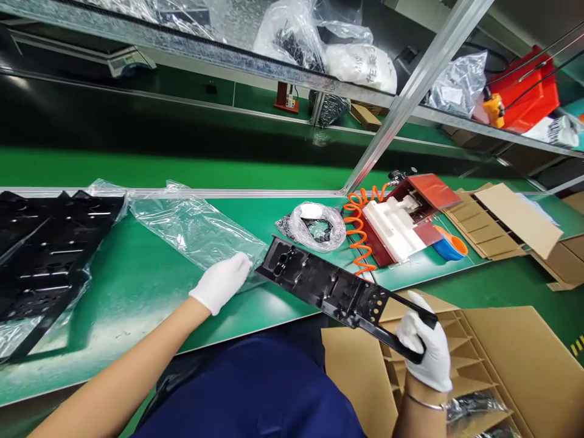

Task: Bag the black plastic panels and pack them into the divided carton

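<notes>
My right hand [424, 340], in a white glove, is wrapped round the forked end of a long black plastic part [328, 283]. The part slants up to the left over the front edge of the green table [137, 304]. My left hand [223, 280], also gloved in white, is closed on the right end of a clear plastic bag [196, 228], which lies stretched out to the left over the table. The far end of the black part is close to the bag's right end; whether they touch is unclear.
Black parts in clear plastic [41, 255] lie at the left. A bagged ring-shaped bundle [317, 226], an orange coiled hose [358, 234], a red and white device [396, 225] and blue tape [449, 245] sit at the right. An open carton [515, 340] with dividers stands below right. A metal shelf [228, 61] crosses above.
</notes>
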`<state>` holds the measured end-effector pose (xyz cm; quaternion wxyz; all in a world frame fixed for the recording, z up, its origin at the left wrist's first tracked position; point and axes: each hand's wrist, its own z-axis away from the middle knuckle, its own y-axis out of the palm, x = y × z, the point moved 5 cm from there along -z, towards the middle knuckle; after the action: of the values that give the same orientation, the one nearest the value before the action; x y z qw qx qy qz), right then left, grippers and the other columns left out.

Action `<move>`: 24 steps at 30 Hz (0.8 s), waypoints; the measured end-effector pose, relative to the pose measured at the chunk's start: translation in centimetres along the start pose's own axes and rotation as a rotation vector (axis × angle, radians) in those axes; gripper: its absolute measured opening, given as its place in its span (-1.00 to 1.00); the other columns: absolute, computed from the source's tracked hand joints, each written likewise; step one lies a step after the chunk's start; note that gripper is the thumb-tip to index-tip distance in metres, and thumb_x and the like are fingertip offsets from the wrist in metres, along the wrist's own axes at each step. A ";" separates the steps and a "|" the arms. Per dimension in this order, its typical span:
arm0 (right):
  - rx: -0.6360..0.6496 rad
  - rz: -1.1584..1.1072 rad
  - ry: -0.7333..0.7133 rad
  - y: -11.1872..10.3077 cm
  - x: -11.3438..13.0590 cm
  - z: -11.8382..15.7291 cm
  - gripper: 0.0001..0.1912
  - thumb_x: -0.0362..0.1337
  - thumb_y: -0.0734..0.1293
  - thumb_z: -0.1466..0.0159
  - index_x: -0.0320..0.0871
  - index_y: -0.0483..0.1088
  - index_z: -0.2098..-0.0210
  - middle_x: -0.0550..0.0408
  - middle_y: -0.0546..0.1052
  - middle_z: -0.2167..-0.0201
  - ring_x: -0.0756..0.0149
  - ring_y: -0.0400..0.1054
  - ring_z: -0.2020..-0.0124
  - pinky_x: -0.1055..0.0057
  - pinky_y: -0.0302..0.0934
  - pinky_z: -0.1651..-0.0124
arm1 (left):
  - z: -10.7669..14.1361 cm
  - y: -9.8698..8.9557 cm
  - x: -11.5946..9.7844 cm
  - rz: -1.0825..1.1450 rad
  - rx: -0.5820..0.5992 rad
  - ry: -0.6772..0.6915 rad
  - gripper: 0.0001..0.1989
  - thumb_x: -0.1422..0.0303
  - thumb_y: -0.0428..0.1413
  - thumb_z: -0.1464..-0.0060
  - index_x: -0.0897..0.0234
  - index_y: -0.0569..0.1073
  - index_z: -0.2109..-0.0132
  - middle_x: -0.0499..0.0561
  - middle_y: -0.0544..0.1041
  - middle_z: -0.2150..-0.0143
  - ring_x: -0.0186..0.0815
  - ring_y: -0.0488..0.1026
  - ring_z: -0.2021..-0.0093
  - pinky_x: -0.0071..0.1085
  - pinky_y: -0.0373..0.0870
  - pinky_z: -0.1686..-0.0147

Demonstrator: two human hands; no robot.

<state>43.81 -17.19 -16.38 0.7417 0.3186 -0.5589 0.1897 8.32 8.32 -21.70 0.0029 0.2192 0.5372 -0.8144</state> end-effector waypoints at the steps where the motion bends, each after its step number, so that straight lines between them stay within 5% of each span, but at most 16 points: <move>1: 0.002 0.019 0.014 0.2 -0.3 0.2 -0.50 -0.22 0.57 -0.10 -0.09 0.51 -0.03 0.39 0.16 0.67 0.63 -0.10 0.73 0.61 -0.10 0.66 | -0.1 -0.7 -0.3 0.065 -0.038 -0.032 -0.76 0.30 -0.19 -0.40 0.16 0.35 0.16 -0.01 0.55 0.39 -0.18 0.58 0.29 -0.35 0.29 0.32; 5: 0.038 0.071 0.069 0.9 -1.2 0.5 -0.47 -0.18 0.57 -0.09 -0.09 0.49 -0.05 0.40 0.15 0.66 0.61 -0.12 0.72 0.59 -0.14 0.66 | 0.1 -1.8 -2.2 0.056 -0.147 -0.036 -0.75 0.32 -0.17 -0.38 0.18 0.38 0.16 0.03 0.59 0.29 -0.20 0.57 0.26 -0.37 0.29 0.31; 10: 0.056 0.063 0.111 1.0 -2.0 0.2 -0.52 -0.18 0.54 -0.09 -0.09 0.50 0.00 0.39 0.17 0.63 0.61 -0.17 0.70 0.57 -0.13 0.65 | 1.1 0.0 -4.3 -0.177 -0.117 0.177 -0.71 0.30 -0.12 -0.38 0.20 0.48 0.18 0.07 0.63 0.18 -0.18 0.58 0.19 -0.34 0.29 0.30; 17: 0.000 0.029 0.153 1.0 -3.7 -0.2 -0.66 -0.17 0.53 -0.05 -0.11 0.49 0.19 0.35 0.21 0.62 0.58 -0.18 0.68 0.55 -0.17 0.65 | 1.6 0.9 -3.6 -0.299 -0.022 0.200 -0.67 0.32 -0.15 -0.41 0.24 0.50 0.12 0.10 0.62 0.21 -0.16 0.59 0.24 -0.30 0.28 0.31; 24: 0.037 0.002 0.195 3.4 -4.9 0.4 -0.62 -0.14 0.55 -0.02 -0.13 0.42 0.26 0.39 0.19 0.66 0.61 -0.20 0.71 0.57 -0.18 0.67 | 1.2 -0.3 -3.8 -0.237 -0.116 0.149 -0.67 0.27 -0.17 -0.44 0.21 0.48 0.10 0.07 0.64 0.17 -0.18 0.60 0.20 -0.33 0.25 0.34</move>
<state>39.87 -14.59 -20.05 0.7863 0.3116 -0.4810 0.2309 11.24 6.56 -19.72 -0.1204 0.2136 0.6041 -0.7583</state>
